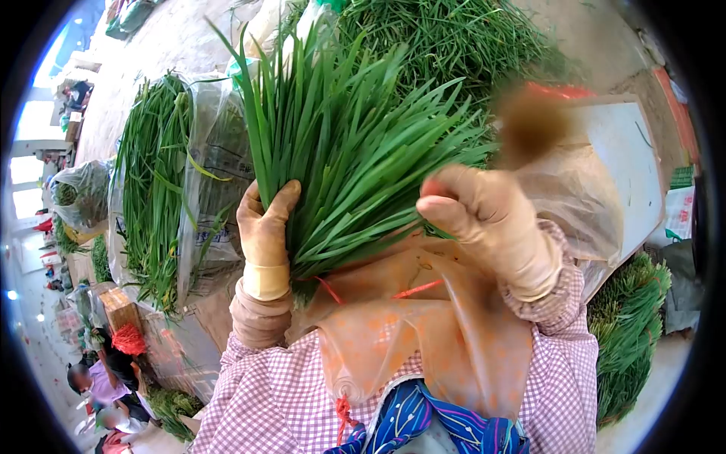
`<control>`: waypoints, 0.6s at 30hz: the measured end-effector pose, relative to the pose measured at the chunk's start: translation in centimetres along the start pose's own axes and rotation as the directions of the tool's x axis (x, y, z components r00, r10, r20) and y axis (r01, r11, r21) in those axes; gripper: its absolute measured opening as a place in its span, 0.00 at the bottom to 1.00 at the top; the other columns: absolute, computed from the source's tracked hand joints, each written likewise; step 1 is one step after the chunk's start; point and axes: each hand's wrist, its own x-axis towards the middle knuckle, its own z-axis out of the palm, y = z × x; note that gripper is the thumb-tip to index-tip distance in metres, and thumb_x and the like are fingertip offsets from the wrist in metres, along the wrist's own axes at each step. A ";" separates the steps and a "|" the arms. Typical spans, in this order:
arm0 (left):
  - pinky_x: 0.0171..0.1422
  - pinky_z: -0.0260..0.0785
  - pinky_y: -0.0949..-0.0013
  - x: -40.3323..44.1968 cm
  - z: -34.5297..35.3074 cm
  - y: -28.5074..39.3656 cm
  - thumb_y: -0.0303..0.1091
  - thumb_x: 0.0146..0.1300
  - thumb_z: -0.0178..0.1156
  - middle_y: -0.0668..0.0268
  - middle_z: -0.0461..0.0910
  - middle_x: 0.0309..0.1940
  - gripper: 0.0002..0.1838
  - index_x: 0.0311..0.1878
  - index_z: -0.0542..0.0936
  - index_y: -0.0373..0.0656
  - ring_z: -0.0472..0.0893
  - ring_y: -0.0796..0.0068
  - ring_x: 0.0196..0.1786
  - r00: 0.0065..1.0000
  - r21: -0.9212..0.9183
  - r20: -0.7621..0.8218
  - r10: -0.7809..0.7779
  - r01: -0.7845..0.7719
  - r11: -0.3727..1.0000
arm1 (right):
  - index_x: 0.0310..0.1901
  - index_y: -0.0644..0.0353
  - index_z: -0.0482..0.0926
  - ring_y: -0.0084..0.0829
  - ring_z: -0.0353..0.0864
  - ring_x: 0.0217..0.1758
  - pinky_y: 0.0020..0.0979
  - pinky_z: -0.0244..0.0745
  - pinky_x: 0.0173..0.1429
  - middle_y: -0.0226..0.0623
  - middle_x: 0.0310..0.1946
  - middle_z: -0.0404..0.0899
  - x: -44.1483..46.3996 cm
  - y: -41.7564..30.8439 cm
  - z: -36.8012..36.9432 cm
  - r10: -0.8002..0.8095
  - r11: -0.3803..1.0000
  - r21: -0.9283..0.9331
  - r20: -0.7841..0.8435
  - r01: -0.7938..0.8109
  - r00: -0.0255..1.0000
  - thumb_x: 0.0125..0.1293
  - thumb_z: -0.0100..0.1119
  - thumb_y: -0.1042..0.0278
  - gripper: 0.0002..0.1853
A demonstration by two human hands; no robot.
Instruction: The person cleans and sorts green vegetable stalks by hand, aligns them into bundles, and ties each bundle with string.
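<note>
My left hand (265, 227), in a pale rubber glove, is wrapped round the lower left side of a fanned-out bunch of garlic chives (340, 151). Its thumb lies against the leaves, and their cut ends reach down to my apron. Gloved as well, my right hand (484, 219) is closed in a pinch by the bunch's right edge. Something red shows at its fingertips, too unclear to name. Below the leaves, red strips (416, 289) lie on the clear, orange-stained plastic apron (423, 325) over my lap.
Beyond the bunch lies a large heap of chives (454, 38). More chives (155, 189) lie on plastic at left, and a stacked pile (628, 333) stands at right. A plastic-covered white board (620, 159) is at right. Other people (106, 386) are at lower left. A brown blur covers the upper right.
</note>
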 end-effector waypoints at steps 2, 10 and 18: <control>0.50 0.73 0.76 -0.2 -0.1 0.2 0.23 0.59 0.66 0.66 0.83 0.40 0.12 0.46 0.81 0.35 0.80 0.79 0.40 1.000 0.003 -0.008 0.020 -0.020 1.000 | 0.36 0.63 0.78 0.23 0.74 0.21 0.31 0.68 0.25 0.41 0.19 0.70 0.1 1.6 1.5 -0.085 0.990 -0.115 -0.053 0.079 0.995 0.68 0.61 0.62 0.12; 0.50 0.74 0.74 0.1 0.1 0.7 0.23 0.58 0.65 0.65 0.83 0.41 0.13 0.47 0.80 0.34 0.81 0.78 0.41 0.995 -0.077 -0.005 -0.099 0.098 0.992 | 0.37 0.61 0.79 0.26 0.80 0.29 0.31 0.73 0.30 0.37 0.24 0.78 0.4 1.4 -0.5 0.250 0.953 0.292 -0.592 -0.085 0.767 0.67 0.59 0.75 0.01; 0.50 0.75 0.73 0.5 0.3 0.7 0.24 0.57 0.67 0.62 0.83 0.41 0.16 0.49 0.79 0.33 0.82 0.75 0.41 0.994 -0.056 -0.012 -0.107 0.106 0.993 | 0.44 0.62 0.80 0.35 0.82 0.33 0.30 0.77 0.36 0.40 0.35 0.81 1.3 -0.5 3.9 -0.299 0.951 -0.125 -0.134 0.283 0.945 0.59 0.66 0.76 0.11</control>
